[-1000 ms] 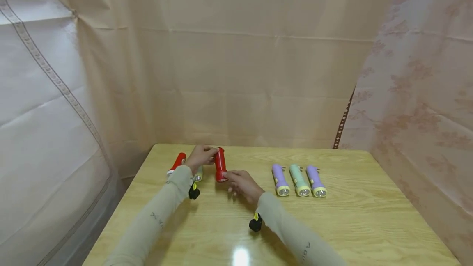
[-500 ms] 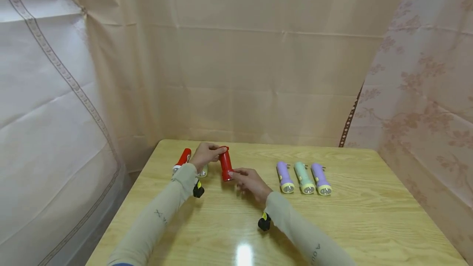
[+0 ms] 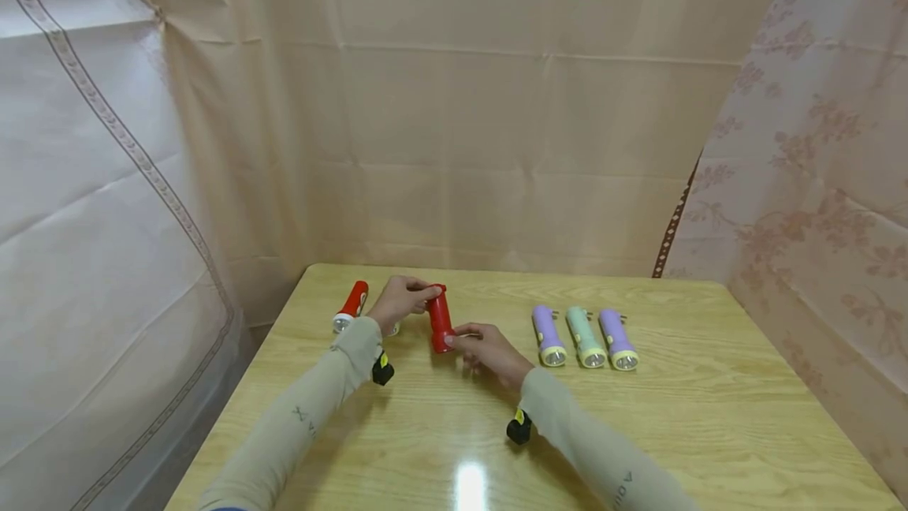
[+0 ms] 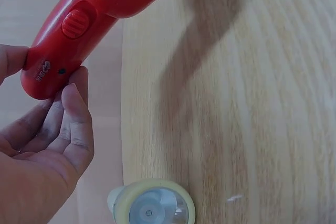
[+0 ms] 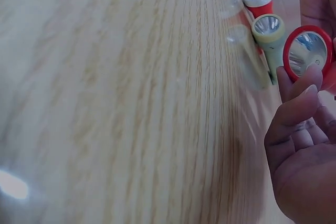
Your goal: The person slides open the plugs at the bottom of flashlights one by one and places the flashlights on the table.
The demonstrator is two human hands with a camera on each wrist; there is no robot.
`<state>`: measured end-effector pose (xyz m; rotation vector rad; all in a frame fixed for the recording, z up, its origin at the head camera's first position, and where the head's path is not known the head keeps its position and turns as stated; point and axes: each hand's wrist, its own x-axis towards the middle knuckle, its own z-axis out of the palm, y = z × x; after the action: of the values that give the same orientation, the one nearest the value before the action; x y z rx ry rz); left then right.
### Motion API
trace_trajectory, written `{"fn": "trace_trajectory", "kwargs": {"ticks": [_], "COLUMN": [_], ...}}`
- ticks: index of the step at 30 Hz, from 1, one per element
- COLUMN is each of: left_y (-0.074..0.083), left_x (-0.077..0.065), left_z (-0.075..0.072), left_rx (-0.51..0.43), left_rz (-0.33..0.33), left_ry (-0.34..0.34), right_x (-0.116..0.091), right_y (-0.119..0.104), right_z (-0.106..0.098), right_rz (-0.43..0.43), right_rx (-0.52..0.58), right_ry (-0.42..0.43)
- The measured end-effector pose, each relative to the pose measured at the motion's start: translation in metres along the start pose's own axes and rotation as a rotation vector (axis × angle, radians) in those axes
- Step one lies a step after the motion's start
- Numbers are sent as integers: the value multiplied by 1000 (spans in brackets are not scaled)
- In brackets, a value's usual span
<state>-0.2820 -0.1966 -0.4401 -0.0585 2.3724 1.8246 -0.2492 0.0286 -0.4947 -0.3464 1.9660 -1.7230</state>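
You are holding the red torch (image 3: 440, 318) above the surface (image 3: 709, 416): left hand (image 3: 400, 302) pinching its tail, right hand (image 3: 489, 349) fingertips curling at its lens. Beside it, two torches are lying unhandled.

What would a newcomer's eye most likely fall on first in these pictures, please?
Probably the red flashlight held between the left hand and right hand over the wooden table. Next, the neat row of two purple flashlights and a green one lying to the right.
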Motion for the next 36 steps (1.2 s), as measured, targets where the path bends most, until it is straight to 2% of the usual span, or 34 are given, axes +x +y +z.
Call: {"fn": "trace_trajectory", "kwargs": {"ticks": [11,16,23,36], "left_y": [-1,-2,-1,-5], "left_x": [-5,-8,-18,-39], "left_z": [10,14,22,33], "left_rx": [52,36,2,19], "left_rz": [48,55,38,55], "left_ry": [-34,-61,-90,-117], "right_x": [-16,-25,-36,-52], "right_y": [-1,-1,0,7], "right_z": [-7,-10,-12,-16], "right_rz": [2,4,1,6], "right_rx": [-47,-76,-82,-125], "right_ry": [-12,-22,-50,-96]}}
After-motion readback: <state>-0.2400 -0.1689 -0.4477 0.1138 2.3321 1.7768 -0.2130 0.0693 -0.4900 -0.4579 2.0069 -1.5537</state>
